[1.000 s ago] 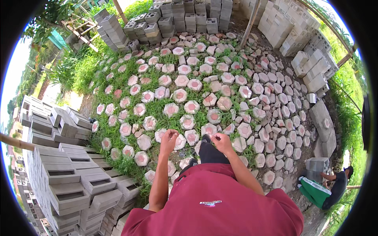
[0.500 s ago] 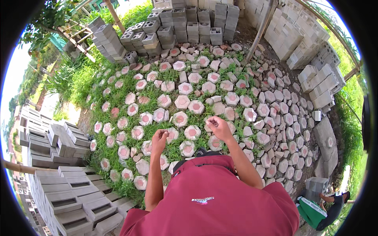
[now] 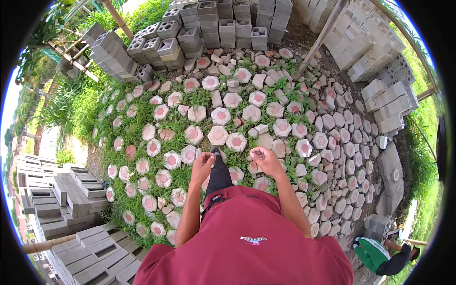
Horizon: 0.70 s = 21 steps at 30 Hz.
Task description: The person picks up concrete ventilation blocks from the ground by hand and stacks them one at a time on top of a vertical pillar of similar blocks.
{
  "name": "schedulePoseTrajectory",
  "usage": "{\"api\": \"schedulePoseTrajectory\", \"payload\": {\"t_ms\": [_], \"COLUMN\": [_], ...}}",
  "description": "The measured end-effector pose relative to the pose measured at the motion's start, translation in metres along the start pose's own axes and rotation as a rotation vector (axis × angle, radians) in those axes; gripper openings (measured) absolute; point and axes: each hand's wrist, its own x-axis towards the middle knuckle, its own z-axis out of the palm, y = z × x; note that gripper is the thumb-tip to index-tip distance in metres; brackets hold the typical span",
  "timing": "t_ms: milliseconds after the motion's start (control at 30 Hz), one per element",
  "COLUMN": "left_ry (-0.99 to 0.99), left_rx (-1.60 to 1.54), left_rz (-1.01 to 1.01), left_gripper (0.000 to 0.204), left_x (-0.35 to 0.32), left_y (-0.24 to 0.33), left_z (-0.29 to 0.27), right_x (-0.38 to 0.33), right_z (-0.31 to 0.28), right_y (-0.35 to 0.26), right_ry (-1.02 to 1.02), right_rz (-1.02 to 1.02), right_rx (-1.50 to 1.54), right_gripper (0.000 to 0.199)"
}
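Observation:
In front of my body, above the paved ground, my left hand (image 3: 204,162) is raised with thumb and fingers drawn together. To its right, apart from it, my right hand (image 3: 266,161) is curled in the same way, fingertips close to the thumb. Whatever either hand might hold is too small or hidden to make out. Below them lie hexagonal paving blocks (image 3: 218,135) with reddish centres, set among grass. Neither hand touches them. One dark-trousered leg (image 3: 219,175) of mine reaches forward between my hands.
Hollow concrete blocks (image 3: 189,38) stand stacked at the far side; more block stacks (image 3: 387,102) are at the right. Long grey blocks (image 3: 83,190) fill the left. Broken stones (image 3: 327,166) cover the right ground. A wooden pole (image 3: 323,35) leans there. Another person (image 3: 380,256) bends at lower right.
I have stepped forward: my leg now shows between my hands, and the surroundings have shifted. My right hand has come a little lower; both hands keep their curled shape.

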Motion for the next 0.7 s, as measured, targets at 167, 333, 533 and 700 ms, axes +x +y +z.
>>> {"api": "schedulePoseTrajectory", "payload": {"t_ms": [167,333,533,700], "left_ry": [-0.103,-0.074,-0.057,-0.095], "left_rx": [0.252,0.195,0.129,0.101], "left_rz": [0.153,0.249,0.195,0.0], "left_gripper": [0.016,0.016,0.015,0.016], "left_x": [0.133,0.247,0.339,0.405], "left_y": [0.078,0.129,0.15,0.128], "left_z": [-0.033,-0.076,-0.093,-0.085], "right_x": [0.093,0.197,0.301,0.385], "right_z": [-0.008,0.003,0.011,-0.005], "right_y": [0.012,-0.022,-0.044,-0.015], "right_ry": [0.207,0.22,0.269,0.215], "right_rz": [0.121,0.106,0.084,0.166], "right_rx": [-0.022,0.095,0.183,0.062], "right_gripper": [0.024,0.024,0.025,0.028]}}
